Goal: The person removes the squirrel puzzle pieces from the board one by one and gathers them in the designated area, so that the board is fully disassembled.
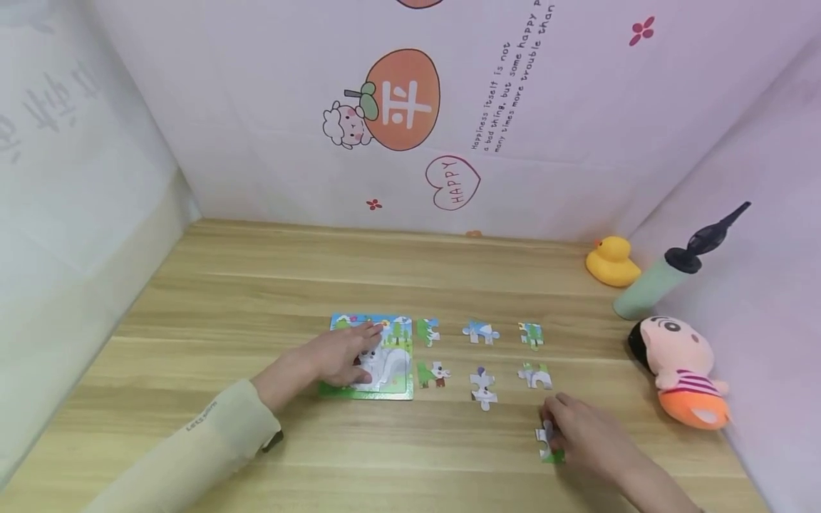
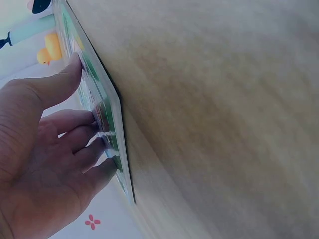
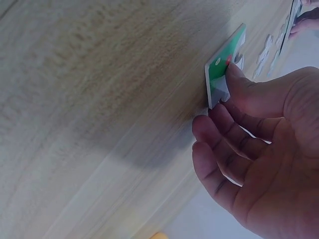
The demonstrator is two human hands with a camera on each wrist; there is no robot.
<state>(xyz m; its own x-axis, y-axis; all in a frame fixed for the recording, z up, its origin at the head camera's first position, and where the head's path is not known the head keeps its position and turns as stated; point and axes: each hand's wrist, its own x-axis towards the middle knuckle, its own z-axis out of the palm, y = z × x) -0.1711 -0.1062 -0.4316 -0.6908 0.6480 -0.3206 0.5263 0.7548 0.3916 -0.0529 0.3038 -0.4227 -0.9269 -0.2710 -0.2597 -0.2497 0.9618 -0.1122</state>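
Observation:
My left hand (image 1: 346, 354) rests on a puzzle board (image 1: 400, 393) with a squirrel picture and a green lower edge. In the left wrist view, the fingertips and thumb of the left hand (image 2: 55, 134) touch the board's face (image 2: 115, 134). At the front right, my right hand (image 1: 586, 436) pinches a jigsaw piece (image 1: 544, 450) with grey and green on it. The right wrist view shows that piece (image 3: 217, 69) tilted against the tabletop, between the thumb and index finger of the right hand (image 3: 264, 134).
Several loose jigsaw pieces lie right of the board, among them a blue one (image 1: 481, 331) and a white one (image 1: 483, 389). A yellow duck (image 1: 612, 263), a green hand pump (image 1: 651, 285) and a plush doll (image 1: 686, 374) stand along the right side. Cloth walls (image 1: 269, 142) border the table.

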